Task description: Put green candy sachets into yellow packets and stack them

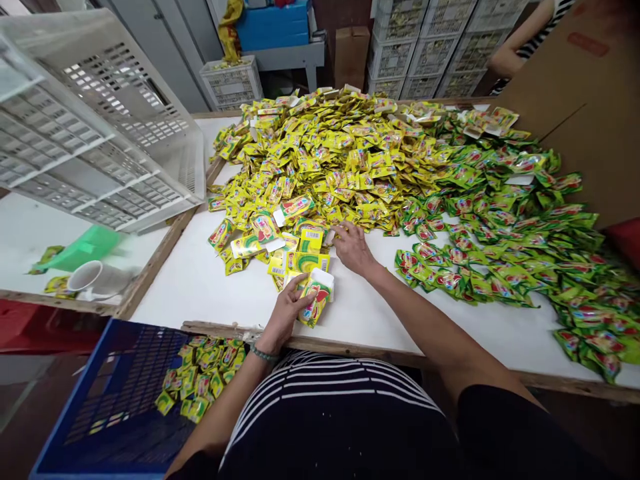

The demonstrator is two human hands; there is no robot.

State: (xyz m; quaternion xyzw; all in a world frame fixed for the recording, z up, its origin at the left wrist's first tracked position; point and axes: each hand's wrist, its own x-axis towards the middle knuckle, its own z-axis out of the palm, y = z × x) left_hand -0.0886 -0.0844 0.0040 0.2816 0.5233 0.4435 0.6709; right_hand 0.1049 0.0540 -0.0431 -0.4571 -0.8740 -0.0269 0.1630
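Note:
A big heap of small yellow sachets [325, 153] covers the far middle of the white table [200, 287], and a heap of green sachets [500, 227] spreads to the right. My left hand [287, 310] is closed on a stack of sachets [316, 297] held on edge near the table's front edge. My right hand [353, 248] rests palm down at the near edge of the yellow heap, fingers curled onto loose sachets there. Several yellow sachets [280, 243] lie loose just beyond the stack.
A blue crate [100, 407] with several bundled sachets stands at my lower left. White crates [90, 120] lie tipped on the left, above a cup [87, 277] and green scoop [85, 247]. A cardboard box [590, 100] stands at right; another person's arm [520, 40] shows far right.

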